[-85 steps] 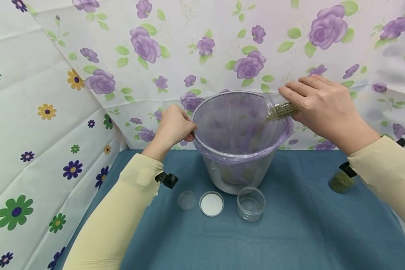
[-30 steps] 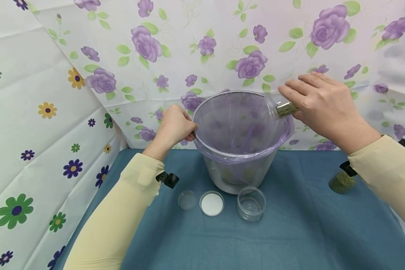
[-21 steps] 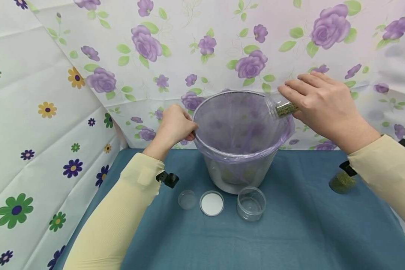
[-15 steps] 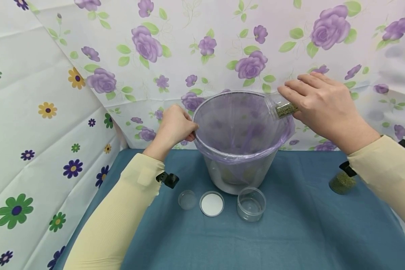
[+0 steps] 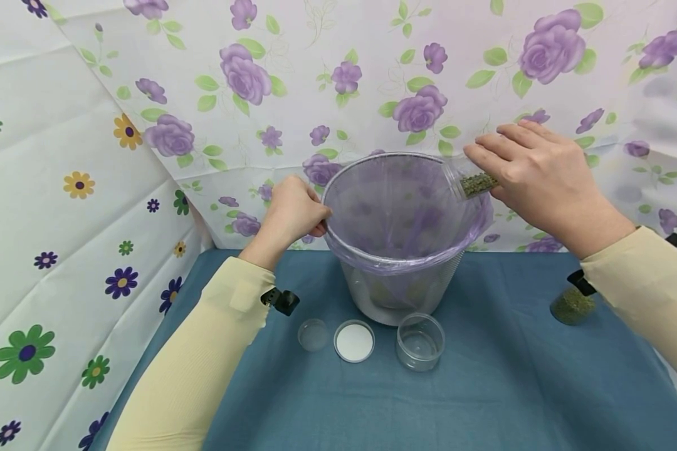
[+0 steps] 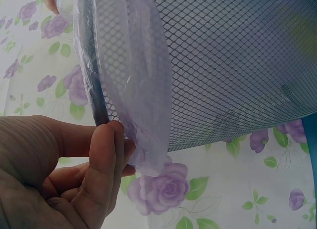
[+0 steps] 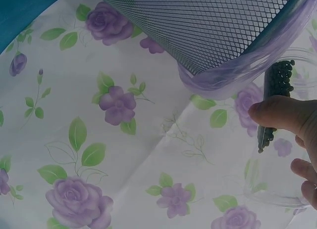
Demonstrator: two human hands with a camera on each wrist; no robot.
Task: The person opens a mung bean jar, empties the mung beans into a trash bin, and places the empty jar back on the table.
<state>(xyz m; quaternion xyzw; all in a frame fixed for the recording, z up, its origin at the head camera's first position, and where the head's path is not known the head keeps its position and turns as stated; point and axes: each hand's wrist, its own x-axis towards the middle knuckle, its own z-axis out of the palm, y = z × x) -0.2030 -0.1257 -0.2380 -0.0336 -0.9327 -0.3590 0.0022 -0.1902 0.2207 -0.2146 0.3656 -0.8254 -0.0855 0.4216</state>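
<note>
In the head view my left hand [image 5: 294, 210] pinches the left rim of a mesh waste bin [image 5: 361, 288]. The left wrist view shows its thumb and fingers on the rim and the folded edge of a purple bin liner [image 6: 143, 85]. My right hand [image 5: 541, 178] grips a clear jar, tipped almost on its side, with its open mouth over the bin's right rim. Small greenish grains [image 5: 476, 185] lie along the jar's lower side. In the right wrist view the thumb presses on the jar [image 7: 270, 187], and the grains look dark and round.
On the blue cloth [image 5: 457, 413] before the bin stand a small clear lid [image 5: 313, 335], a white-lined lid [image 5: 354, 342] and an open clear jar [image 5: 420, 343]. A container of green bits [image 5: 572, 305] sits beneath the right forearm. Flowered sheets [image 5: 316, 75] hang behind.
Earlier, grains spilled from the tipped jar's mouth into the bin. Since then my right hand has levelled the jar somewhat, and grains lie inside it. My left hand stays on the rim.
</note>
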